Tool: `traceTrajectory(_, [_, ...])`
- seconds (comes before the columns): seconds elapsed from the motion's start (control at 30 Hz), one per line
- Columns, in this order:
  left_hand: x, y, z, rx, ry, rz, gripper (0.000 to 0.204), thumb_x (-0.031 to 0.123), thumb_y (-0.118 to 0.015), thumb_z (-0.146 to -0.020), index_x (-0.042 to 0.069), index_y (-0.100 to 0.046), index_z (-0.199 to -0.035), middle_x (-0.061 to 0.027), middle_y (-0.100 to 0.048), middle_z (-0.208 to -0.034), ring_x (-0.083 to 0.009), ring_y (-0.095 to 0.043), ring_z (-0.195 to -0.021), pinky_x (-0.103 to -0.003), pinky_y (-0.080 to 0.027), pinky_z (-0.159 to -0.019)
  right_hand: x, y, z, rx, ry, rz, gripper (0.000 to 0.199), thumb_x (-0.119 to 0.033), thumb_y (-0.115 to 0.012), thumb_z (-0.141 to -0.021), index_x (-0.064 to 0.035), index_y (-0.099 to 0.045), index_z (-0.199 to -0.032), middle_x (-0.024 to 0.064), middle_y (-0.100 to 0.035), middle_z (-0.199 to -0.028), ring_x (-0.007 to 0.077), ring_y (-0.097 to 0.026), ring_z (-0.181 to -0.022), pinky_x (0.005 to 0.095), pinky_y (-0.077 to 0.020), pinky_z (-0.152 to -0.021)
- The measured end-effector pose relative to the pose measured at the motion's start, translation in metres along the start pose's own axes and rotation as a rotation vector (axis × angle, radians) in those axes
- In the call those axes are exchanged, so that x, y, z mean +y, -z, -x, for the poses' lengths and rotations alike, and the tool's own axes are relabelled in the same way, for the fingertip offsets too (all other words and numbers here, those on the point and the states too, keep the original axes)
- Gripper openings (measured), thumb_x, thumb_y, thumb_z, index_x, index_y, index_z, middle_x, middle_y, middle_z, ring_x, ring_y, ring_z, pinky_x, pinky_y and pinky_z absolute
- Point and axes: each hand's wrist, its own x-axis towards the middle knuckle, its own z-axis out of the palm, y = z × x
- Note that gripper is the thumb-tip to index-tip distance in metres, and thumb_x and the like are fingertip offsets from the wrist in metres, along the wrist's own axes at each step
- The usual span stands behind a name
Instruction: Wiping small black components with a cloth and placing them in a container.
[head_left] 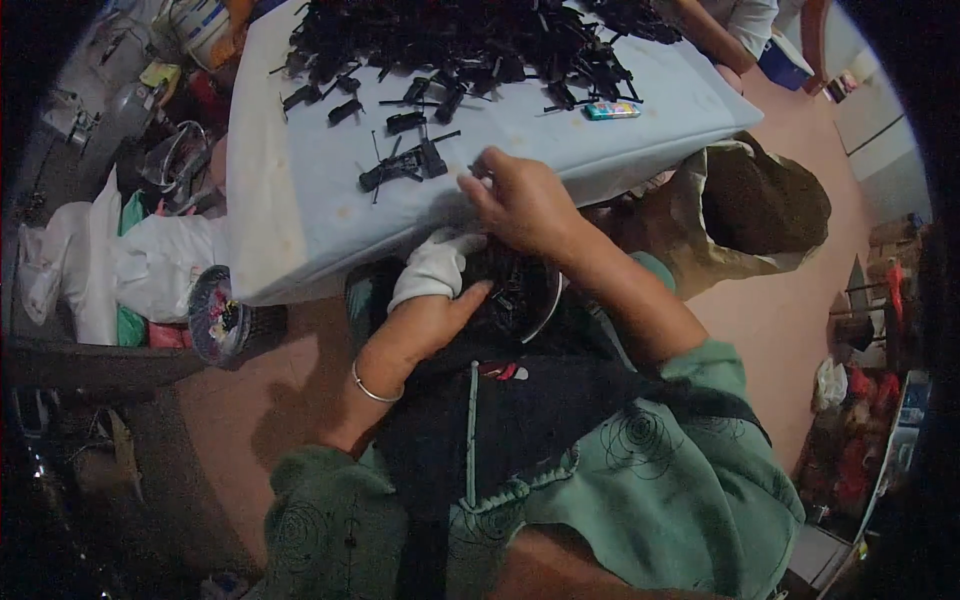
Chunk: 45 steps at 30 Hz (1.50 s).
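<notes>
table edge [620,152] near both hands [522,205] [438,287]

Pinkish floor [765,330] in dim light

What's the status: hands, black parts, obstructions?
Left hand, fingers in white covering, beside black parts below table edge. Right hand near edge, fingers curled, grip unclear. Spindly black piece left of it, no obstruction visible.

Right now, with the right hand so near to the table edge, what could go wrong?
The right hand is close to the nearest black part on the pale table, so it might knock that part off. The pile of black parts is crowded and spiky, so pieces could tangle when pulled. The small colourful packet lies beside the pile and could get mixed in.
</notes>
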Motion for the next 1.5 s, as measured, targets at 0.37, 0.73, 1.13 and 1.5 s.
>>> traceTrajectory(0.37, [-0.01,0.001,-0.002,0.099,0.405,0.768,0.026,0.014,-0.051,-0.084,0.001,-0.049,-0.108,-0.0078,-0.058,-0.089,-0.0095,-0.054,-0.06,-0.022,-0.044,-0.049,0.035,-0.022,-0.033,0.095,-0.063,0.289,0.028,-0.03,-0.055,-0.074,-0.0028,-0.049,-0.077,0.0172,-0.058,-0.068,0.0355,-0.057,-0.066,0.0437,-0.0449,-0.059])
traceTrajectory(0.73, [-0.002,0.02,-0.031,-0.102,0.749,1.718,0.02,0.016,-0.045,-0.087,0.005,-0.053,-0.102,-0.0073,-0.061,-0.084,-0.0133,-0.058,-0.066,-0.021,-0.047,-0.055,0.005,0.034,0.031,-0.168,0.474,0.072,0.026,-0.007,-0.055,-0.076,-0.005,-0.051,-0.102,0.0134,-0.058,-0.079,0.0313,-0.057,-0.067,0.0361,-0.0452,-0.056])
traceTrajectory(1.13, [0.023,0.014,-0.024,0.25,0.165,0.46,0.021,0.007,-0.05,-0.084,0.0,-0.047,-0.104,-0.0078,-0.054,-0.091,-0.0147,-0.052,-0.084,-0.024,-0.043,-0.073,-0.012,0.011,0.041,0.095,0.453,-0.33,0.018,-0.017,-0.061,-0.075,-0.0026,-0.051,-0.079,0.0132,-0.056,-0.071,0.0317,-0.056,-0.067,0.0362,-0.0453,-0.058])
traceTrajectory(1.5, [0.029,0.014,-0.023,0.154,0.337,0.536,0.025,0.006,-0.052,-0.08,0.0,-0.047,-0.104,-0.0065,-0.056,-0.083,-0.0165,-0.055,-0.074,-0.027,-0.045,-0.067,-0.002,0.014,0.039,-0.06,0.07,-0.464,0.025,-0.022,-0.053,-0.083,0.0012,-0.05,-0.075,0.0204,-0.05,-0.063,0.0314,-0.05,-0.054,0.0362,-0.0401,-0.051])
